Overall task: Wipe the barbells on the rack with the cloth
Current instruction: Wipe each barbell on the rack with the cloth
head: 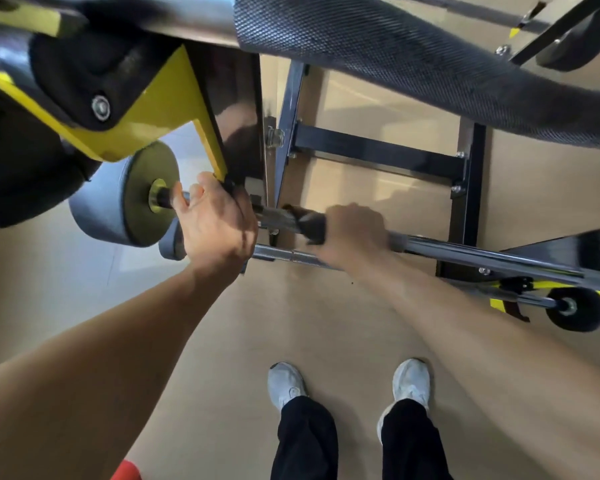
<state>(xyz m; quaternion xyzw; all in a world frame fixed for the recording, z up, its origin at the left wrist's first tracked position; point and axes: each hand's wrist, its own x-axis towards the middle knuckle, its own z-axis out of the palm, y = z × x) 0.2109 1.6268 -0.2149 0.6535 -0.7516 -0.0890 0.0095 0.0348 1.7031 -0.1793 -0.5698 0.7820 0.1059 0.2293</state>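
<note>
On the lower level of the rack (pixel 465 188), a barbell (pixel 482 254) lies across the black frame, with its grey weight plate (pixel 118 202) at the left end and a small black wheel-like end (pixel 575 308) at the right. The left hand (pixel 215 226) holds the bar just beside the plate, under the yellow bracket (pixel 160 109); its fingers are curled around the bar. The right hand (pixel 355 228) is near it on the same bar, and its fingers are closed on a dark cloth (pixel 309 223), which is wrapped around the knurled steel part between the two hands. This hand looks blurred. Another thick knurled bar (pixel 413 64) passes very close to the camera at the top. Below, on the tan floor (pixel 239 341), two white shoes (pixel 411 379) and black trousers (pixel 305 441) are visible.
</note>
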